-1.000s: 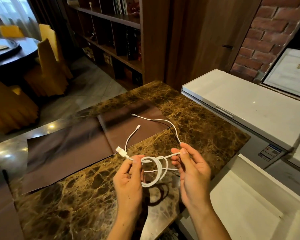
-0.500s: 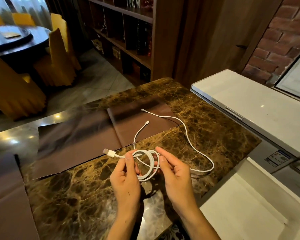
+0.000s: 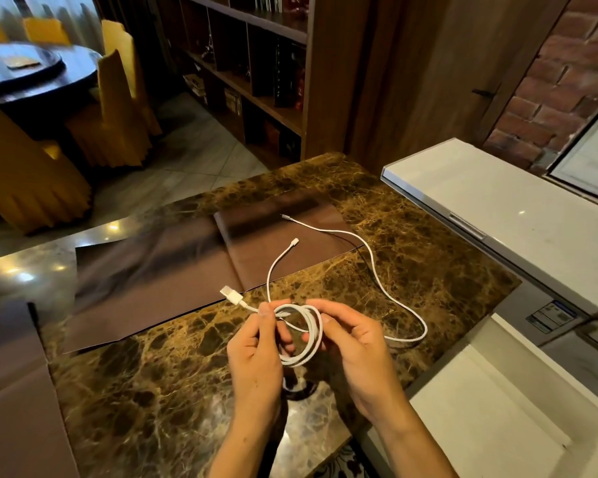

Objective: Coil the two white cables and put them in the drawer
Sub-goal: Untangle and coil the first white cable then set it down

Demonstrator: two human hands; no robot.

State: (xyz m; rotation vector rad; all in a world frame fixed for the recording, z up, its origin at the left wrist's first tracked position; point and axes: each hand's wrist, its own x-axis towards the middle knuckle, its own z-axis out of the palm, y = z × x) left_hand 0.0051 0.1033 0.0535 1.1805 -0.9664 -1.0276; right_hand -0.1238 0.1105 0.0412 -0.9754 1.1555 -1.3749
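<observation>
I note the white cable coil (image 3: 314, 339), gripped by left hand (image 3: 256, 350) and right hand (image 3: 356, 353), now carries another loop; slack (image 3: 406, 339) right of them awaits coiling.

Dark marble counter (image 3: 428, 267) fills the middle, brown mats (image 3: 152, 270) lying at ten o'clock on it. A wooden bookshelf (image 3: 256, 77) stands at twelve, brick wall (image 3: 560, 74) at two, white cabinet (image 3: 497, 208) at three. Round table (image 3: 49, 82) and yellow-covered chairs (image 3: 118, 115) sit at ten on pale tiled floor (image 3: 194, 157).
</observation>
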